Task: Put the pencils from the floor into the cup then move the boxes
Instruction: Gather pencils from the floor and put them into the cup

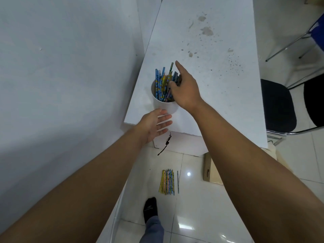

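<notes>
At the cup point(164, 106), near left corner of the table point(210, 85).
I see my left hand point(154, 125) open beside it; my right hand point(185, 90) pinches pencils point(175, 76) at its mouth.

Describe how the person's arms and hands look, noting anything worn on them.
The left forearm and right forearm are bare along all that shows, with no sleeve edge in view. The left hand and right hand carry no glove, ring, watch or bracelet that can be seen. No markings or bands show on either wrist. The right hand's palm side is hidden.
</notes>
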The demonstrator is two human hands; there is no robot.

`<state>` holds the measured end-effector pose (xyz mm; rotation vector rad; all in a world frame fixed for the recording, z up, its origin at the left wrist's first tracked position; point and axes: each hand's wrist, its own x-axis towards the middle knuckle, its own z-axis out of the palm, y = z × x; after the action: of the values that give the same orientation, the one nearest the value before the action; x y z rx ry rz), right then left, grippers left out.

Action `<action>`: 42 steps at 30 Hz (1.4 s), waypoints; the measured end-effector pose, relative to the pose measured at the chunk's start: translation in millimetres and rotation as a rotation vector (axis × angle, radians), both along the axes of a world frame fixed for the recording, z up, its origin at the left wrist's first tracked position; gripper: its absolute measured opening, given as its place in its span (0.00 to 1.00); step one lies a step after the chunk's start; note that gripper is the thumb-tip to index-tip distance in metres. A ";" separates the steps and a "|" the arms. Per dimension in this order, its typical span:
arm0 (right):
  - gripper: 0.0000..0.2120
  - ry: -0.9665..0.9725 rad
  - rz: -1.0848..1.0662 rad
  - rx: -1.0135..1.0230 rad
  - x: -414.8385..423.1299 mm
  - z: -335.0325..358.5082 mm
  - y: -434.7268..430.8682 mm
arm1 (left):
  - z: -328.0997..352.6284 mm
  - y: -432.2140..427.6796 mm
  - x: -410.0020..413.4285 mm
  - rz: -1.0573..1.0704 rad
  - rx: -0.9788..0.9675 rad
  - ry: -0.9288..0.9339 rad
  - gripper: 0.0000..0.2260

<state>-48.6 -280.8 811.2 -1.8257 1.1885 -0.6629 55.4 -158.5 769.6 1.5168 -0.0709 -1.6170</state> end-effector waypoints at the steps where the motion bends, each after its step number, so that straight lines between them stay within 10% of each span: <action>1: 0.33 -0.006 0.017 -0.016 -6.2 0.5 2.6 | -0.4 2.5 -4.2 0.006 0.003 -0.002 0.16; 13: 0.18 -0.243 -0.093 -0.094 -78.8 -22.9 73.2 | -31.4 57.7 -55.7 0.065 -0.002 0.005 0.13; 27: 0.14 -0.220 -0.135 0.279 -189.0 -133.0 227.5 | -96.8 202.2 -139.3 0.204 0.098 0.046 0.15; 42: 0.10 -0.081 -0.291 0.498 -237.4 -341.7 321.1 | -279.4 283.7 -166.7 0.206 0.323 -0.091 0.19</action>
<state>-286.0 40.3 469.5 -1.2160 1.4287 -0.5327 -111.3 125.2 490.2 1.7787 0.3003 -1.4428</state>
